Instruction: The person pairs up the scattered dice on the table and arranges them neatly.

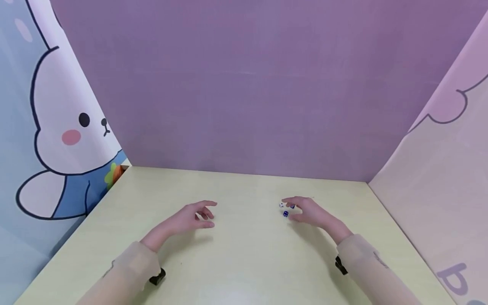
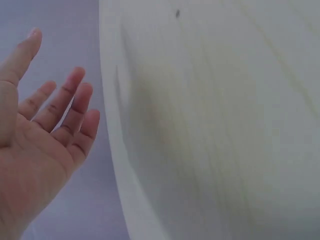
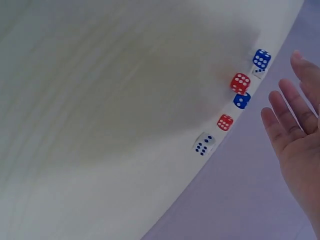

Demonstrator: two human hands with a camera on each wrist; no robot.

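My right hand (image 1: 308,210) reaches over a small group of dice on the right half of the table, fingers relaxed and slightly bent. In the head view a blue die (image 1: 285,214) and a white die (image 1: 281,205) show by its fingertips; the hand covers others. The right wrist view has the group as a loose row: blue dice (image 3: 261,59), red dice (image 3: 240,83) and white dice (image 3: 203,144), all with pips. That palm is empty. Left of centre, my left hand (image 1: 189,217) hovers above the tabletop with loosely bent fingers, holding nothing.
The pale wooden table (image 1: 244,262) runs back to a purple panel (image 1: 244,93). A curtain with a cartoon rabbit (image 1: 72,110) hangs at the left, and a pale pink printed curtain (image 1: 450,169) borders the right side. Dark straps (image 1: 157,277) show beneath the sleeves.
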